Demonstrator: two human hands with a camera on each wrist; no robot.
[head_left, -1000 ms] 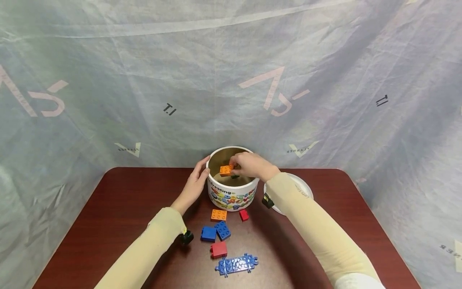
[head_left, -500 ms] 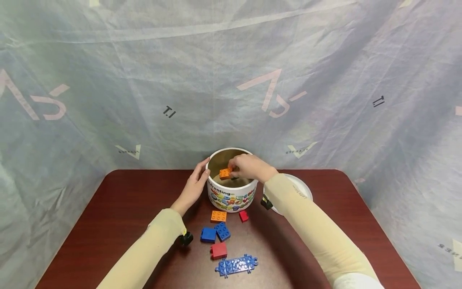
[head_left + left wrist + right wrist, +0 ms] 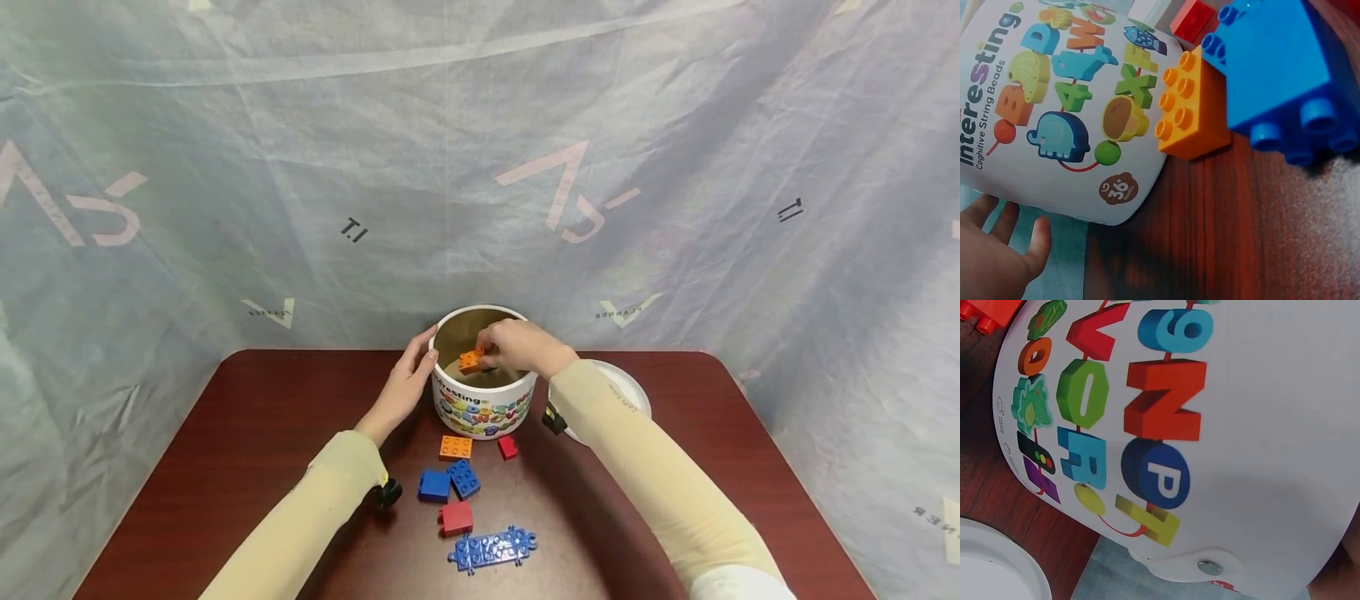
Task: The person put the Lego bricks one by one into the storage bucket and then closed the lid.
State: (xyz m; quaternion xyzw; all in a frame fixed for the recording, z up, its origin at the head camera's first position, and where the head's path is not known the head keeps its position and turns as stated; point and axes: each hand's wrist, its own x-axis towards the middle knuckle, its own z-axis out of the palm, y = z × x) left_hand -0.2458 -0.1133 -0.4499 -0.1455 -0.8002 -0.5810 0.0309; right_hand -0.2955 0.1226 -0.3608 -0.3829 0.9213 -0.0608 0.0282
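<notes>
A white bucket [image 3: 480, 408] printed with colourful letters stands upright at the back of the table, its top uncovered. My left hand [image 3: 403, 385] lies against its left side near the rim, fingers extended; in the left wrist view that hand [image 3: 1004, 256] touches the bucket's wall with fingers spread. My right hand [image 3: 521, 346] reaches over the right rim and pinches an orange building brick [image 3: 470, 361] inside the bucket. Only a sliver of the right hand shows at the edge of the right wrist view, and the brick is hidden there by the bucket's wall [image 3: 1260, 425].
In front of the bucket lie another orange brick [image 3: 455, 447], a small red brick [image 3: 507, 447], two blue bricks [image 3: 434, 485], a larger red brick [image 3: 456, 518] and a blue studded plate with hooked ends [image 3: 492, 550]. A white lid [image 3: 633, 387] sits right of the bucket.
The orange brick in my right hand has sunk slightly deeper into the bucket and tilted a little. The left hand and the pieces on the table stay put.
</notes>
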